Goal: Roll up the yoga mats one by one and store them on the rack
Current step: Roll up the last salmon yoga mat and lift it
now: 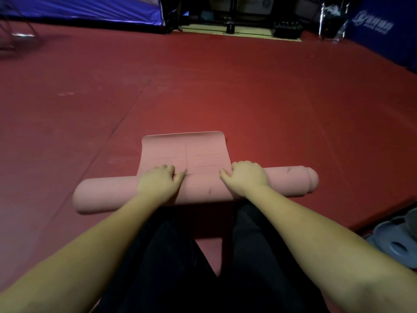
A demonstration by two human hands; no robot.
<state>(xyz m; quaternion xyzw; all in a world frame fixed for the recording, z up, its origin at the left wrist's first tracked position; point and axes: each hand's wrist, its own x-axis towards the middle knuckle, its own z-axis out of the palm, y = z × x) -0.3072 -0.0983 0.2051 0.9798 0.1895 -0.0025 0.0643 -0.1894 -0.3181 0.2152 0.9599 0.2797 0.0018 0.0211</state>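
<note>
A pink yoga mat [198, 188] lies on the red floor in front of my knees, most of it wound into a thick roll that runs left to right. A short flat end of the mat, with faint printed lines, still stretches away from me. My left hand [159, 180] grips the top of the roll left of centre, fingers curled over its far side. My right hand [244, 175] grips the roll right of centre in the same way. No rack is plainly in view.
Red padded flooring [203, 86] spreads all around. A blue tent-like cover [90, 7] sits at the far left, dark gym equipment [237, 19] along the back wall, a blue banner [379, 23] at the far right. Grey slippers [394, 240] lie at my right.
</note>
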